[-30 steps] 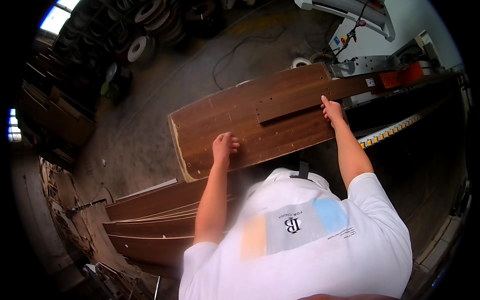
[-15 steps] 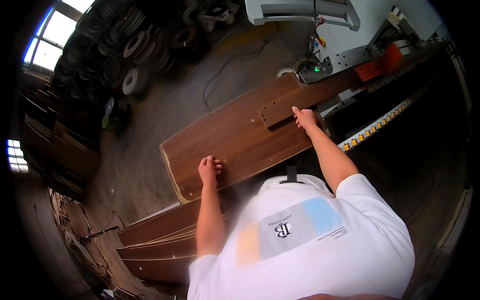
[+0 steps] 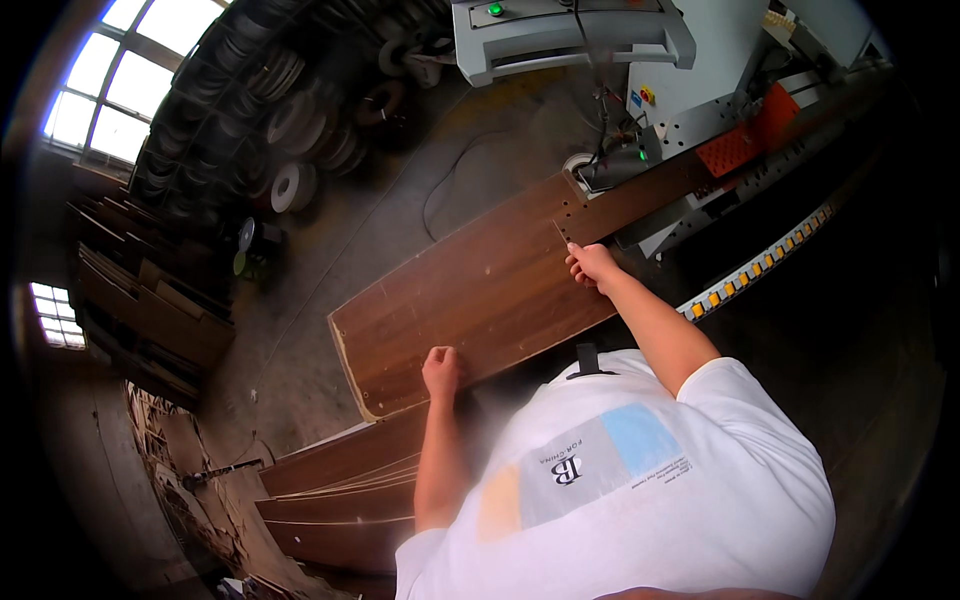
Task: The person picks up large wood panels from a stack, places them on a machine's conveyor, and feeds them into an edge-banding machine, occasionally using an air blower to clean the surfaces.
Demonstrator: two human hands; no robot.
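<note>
The grey machine point(image 3: 640, 90) with its long feed rail fills the space beyond the right fingers, its pale housing up top and an orange guard point(image 3: 745, 140) off to their far right side. A yellow-and-black striped strip point(image 3: 760, 262) runs just to the right of the right fingers, along the rail's near edge.

The long brown wood panel point(image 3: 480, 290) lies flat and slantwise across the surface, reaching from past the left fingers to beyond the right fingers, where its far end goes in under the machine. Small pale holes dot its face ahead of the right fingers.

Below the left fingers, toward the person, more brown panels point(image 3: 340, 490) are stacked, edges stepped. Far out to the left of both hands, rolls of edge banding point(image 3: 290, 185) hang in rows beneath a bright window point(image 3: 130, 70).

The person's white printed shirt point(image 3: 640, 490) sits under both forearms.

The left hand point(image 3: 441, 370) rests on the panel's near edge close to its rounded left end, fingers point(image 3: 440, 356) curled down against the wood, pressing rather than wrapped around it. The right hand point(image 3: 594, 265) lies on the panel's top face further along, fingers point(image 3: 578, 258) bent and touching the surface of the wood near the line of holes; whether they pinch anything cannot be told.
</note>
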